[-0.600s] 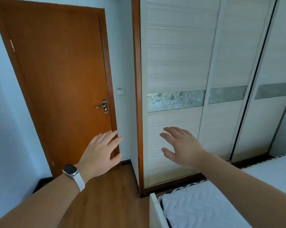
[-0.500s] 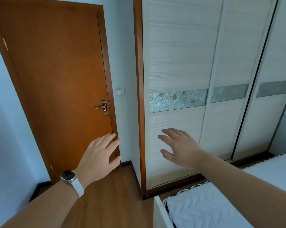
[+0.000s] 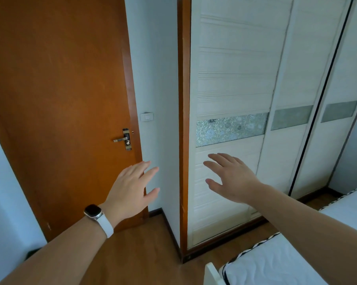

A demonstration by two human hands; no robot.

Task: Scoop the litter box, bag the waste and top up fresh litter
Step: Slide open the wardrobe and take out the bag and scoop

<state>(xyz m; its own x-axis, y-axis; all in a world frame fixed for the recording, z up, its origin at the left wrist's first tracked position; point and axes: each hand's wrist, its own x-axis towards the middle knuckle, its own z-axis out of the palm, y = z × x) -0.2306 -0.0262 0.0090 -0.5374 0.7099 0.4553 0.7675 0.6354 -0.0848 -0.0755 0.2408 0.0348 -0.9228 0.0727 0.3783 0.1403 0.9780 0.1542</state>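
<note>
left hand [image 3: 130,192] and right hand [image 3: 233,179] raised ahead, fingers straight and spread, holding nothing; smartwatch [image 3: 93,211] on left wrist. beyond, closed wooden door [image 3: 56,99] with lever handle [image 3: 122,139], sliding wardrobe [image 3: 235,79], mattress [image 3: 276,264]. no litter box, scoop, bag or litter in view. expect a heavy, slumping litter sack: grip top corners. expect a light, rigid scoop: grip handle. appearance unknown.
</note>
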